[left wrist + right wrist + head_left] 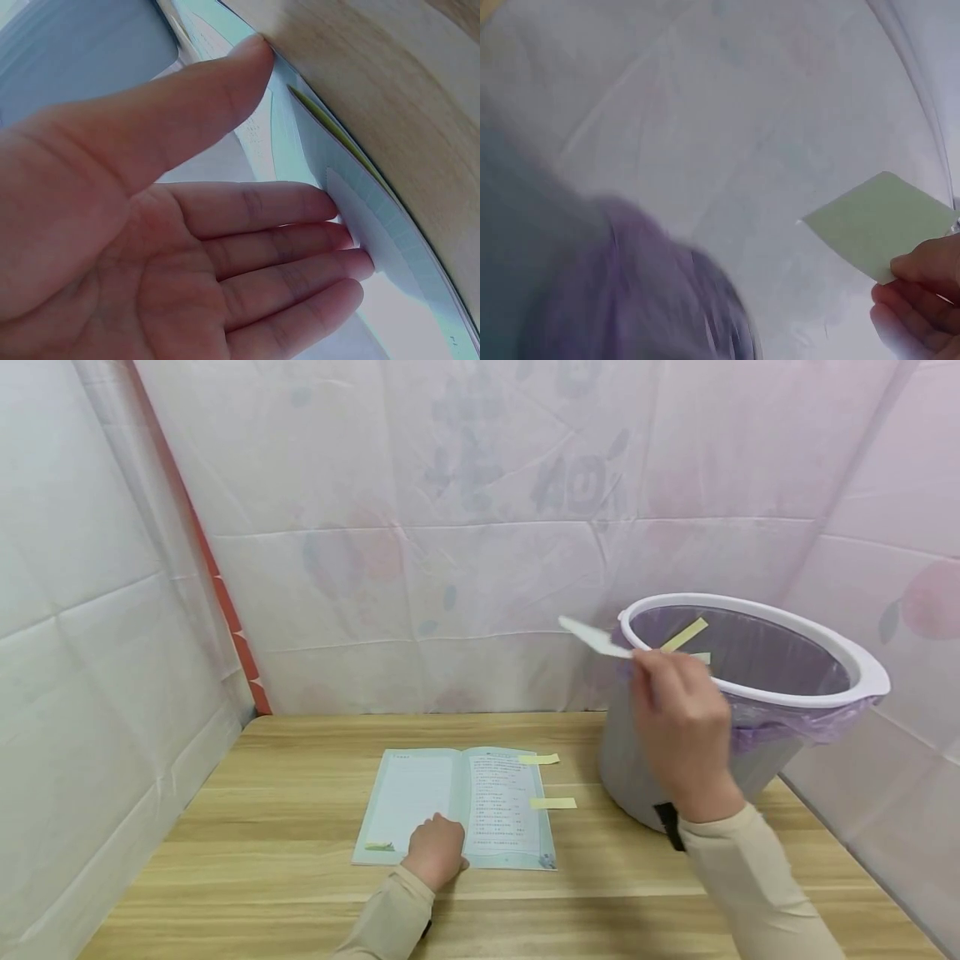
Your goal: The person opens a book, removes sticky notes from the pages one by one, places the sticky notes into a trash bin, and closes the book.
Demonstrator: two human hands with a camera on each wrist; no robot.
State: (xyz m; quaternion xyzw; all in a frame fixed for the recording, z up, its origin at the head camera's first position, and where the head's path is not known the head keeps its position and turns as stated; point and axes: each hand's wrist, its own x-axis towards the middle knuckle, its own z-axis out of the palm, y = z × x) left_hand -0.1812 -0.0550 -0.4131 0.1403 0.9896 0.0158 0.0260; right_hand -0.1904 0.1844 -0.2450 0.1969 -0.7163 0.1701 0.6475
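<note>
My right hand [682,718] pinches a pale green sticky note [881,225] between thumb and fingers, raised in front of the trash bin's white rim. The note points toward the left in the head view. My left hand [435,850] rests at the lower middle of an open booklet [416,785]. Seen from the left wrist, its fingers are nearly straight, with fingertips against the pages and the thumb at the booklet's edge. Two yellow paper strips [553,803] stick out from the right page's outer edge.
The grey trash bin [622,760], lined with a purple bag [787,722], stands on the right of the wooden table [247,827]. A yellow strip [686,633] and a pale slip [702,657] show at its opening. Pale printed sheets [487,610] enclose the table.
</note>
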